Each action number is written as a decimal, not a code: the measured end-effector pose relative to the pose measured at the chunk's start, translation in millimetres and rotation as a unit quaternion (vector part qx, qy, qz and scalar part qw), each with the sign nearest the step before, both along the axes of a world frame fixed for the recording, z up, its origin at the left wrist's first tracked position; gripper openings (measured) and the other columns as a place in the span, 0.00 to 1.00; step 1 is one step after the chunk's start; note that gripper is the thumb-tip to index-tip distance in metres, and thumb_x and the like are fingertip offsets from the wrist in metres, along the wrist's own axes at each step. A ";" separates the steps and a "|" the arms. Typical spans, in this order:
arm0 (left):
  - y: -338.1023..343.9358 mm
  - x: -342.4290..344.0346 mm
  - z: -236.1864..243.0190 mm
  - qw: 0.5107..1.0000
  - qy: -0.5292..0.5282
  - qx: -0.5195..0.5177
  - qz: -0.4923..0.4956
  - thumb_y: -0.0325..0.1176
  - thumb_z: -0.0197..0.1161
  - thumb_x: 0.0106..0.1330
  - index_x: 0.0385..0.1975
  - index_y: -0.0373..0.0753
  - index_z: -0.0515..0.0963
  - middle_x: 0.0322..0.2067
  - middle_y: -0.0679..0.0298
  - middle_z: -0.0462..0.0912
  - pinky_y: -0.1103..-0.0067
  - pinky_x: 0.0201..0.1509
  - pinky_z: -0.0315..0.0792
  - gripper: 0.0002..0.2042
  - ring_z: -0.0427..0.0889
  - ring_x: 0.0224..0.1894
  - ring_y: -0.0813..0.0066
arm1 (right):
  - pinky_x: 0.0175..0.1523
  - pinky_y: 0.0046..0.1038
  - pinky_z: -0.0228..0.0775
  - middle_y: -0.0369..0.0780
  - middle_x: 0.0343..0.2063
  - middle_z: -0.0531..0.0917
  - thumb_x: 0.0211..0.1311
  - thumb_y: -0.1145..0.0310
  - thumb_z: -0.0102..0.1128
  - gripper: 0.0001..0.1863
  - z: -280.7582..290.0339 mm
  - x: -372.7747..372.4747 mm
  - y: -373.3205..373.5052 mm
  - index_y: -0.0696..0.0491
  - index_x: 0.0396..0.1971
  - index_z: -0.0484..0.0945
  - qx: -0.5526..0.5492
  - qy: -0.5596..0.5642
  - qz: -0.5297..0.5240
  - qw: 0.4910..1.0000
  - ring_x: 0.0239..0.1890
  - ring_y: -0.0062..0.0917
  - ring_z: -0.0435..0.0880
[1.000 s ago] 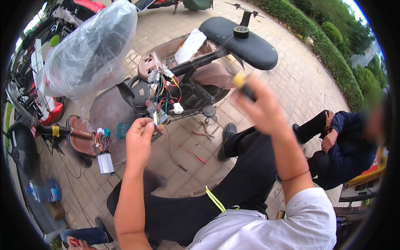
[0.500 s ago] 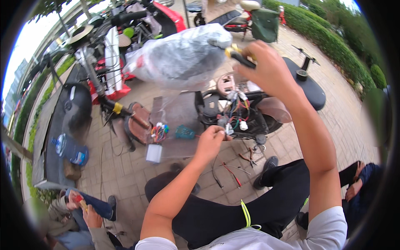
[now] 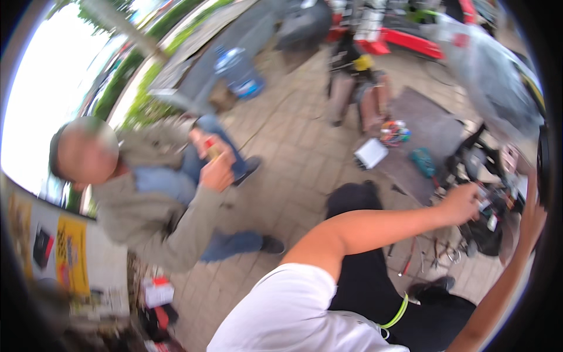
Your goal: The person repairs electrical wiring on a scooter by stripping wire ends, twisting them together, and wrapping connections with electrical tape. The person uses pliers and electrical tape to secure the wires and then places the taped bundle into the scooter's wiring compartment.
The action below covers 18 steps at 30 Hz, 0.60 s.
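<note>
My left hand [image 3: 460,204] is closed in a pinch on a small pale wire connector at the edge of the scooter's opened body. Loose wiring [image 3: 484,202] and dark frame parts lie around its fingertips. My right hand [image 3: 532,220] is at the far right rim, blurred and partly cut off. It is closed on a hand tool with a black handle [image 3: 543,170] and yellow parts; the tool's kind is unclear. Left of the wiring, a brown footboard [image 3: 425,114] bears a teal device [image 3: 422,161], a bundle of coloured wires [image 3: 394,133] and a white box [image 3: 371,154].
Clear plastic wrapping [image 3: 487,76] covers a bulky part behind the wiring. Red-handled pliers [image 3: 407,258] and other tools lie on the paving near my feet. At left, a person [image 3: 158,182] holds a small red-and-yellow thing. A water jug [image 3: 239,73] stands by a grey ledge [image 3: 205,58].
The view has swung left, shifting the scooter and both hands to the right side. The person at left shows more fully. My left hand stays at the wiring; my right hand is now at the rim.
</note>
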<state>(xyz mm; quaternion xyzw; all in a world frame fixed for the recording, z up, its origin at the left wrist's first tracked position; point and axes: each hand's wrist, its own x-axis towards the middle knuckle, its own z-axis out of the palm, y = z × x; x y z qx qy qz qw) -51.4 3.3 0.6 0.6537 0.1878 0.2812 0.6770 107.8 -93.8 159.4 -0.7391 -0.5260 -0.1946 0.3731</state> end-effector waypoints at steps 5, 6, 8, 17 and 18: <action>-8.1 11.2 1.7 0.998 -0.050 -0.038 0.006 0.21 0.51 0.61 0.29 0.30 0.70 0.19 0.55 0.78 0.70 0.22 0.73 0.02 0.84 0.20 0.67 | 0.30 0.15 0.58 0.33 0.35 0.81 0.74 0.64 0.52 0.17 -140.6 -4.5 -72.7 0.60 0.52 0.77 -0.086 0.372 0.040 0.923 0.26 0.10 0.68; -9.7 13.5 0.2 0.997 -0.060 -0.054 0.013 0.21 0.51 0.61 0.28 0.30 0.71 0.19 0.55 0.78 0.70 0.22 0.73 0.02 0.83 0.19 0.66 | 0.30 0.16 0.59 0.33 0.35 0.81 0.74 0.65 0.53 0.17 -154.0 -6.9 -69.7 0.60 0.53 0.77 -0.047 0.438 0.041 0.897 0.26 0.10 0.69; -10.3 23.5 -18.1 0.986 -0.095 0.090 0.105 0.20 0.52 0.60 0.27 0.30 0.72 0.19 0.55 0.78 0.71 0.21 0.72 0.03 0.82 0.18 0.66 | 0.30 0.15 0.60 0.33 0.36 0.82 0.73 0.66 0.54 0.17 -161.9 -11.5 -61.1 0.61 0.55 0.76 -0.007 0.523 0.063 0.850 0.26 0.10 0.69; -15.3 32.9 8.4 0.998 -0.019 -0.049 0.020 0.18 0.57 0.56 0.24 0.28 0.75 0.17 0.54 0.79 0.72 0.19 0.71 0.01 0.81 0.16 0.68 | 0.28 0.14 0.58 0.31 0.31 0.79 0.72 0.69 0.56 0.17 -179.8 9.8 -55.7 0.60 0.56 0.75 0.016 0.600 0.103 0.793 0.24 0.09 0.68; -16.1 28.7 11.7 0.999 -0.010 -0.050 0.019 0.18 0.58 0.56 0.24 0.28 0.75 0.17 0.54 0.79 0.72 0.19 0.71 0.01 0.80 0.15 0.69 | 0.28 0.15 0.58 0.31 0.30 0.79 0.72 0.70 0.56 0.16 -185.3 10.5 -54.5 0.60 0.56 0.75 0.010 0.602 0.109 0.791 0.23 0.09 0.68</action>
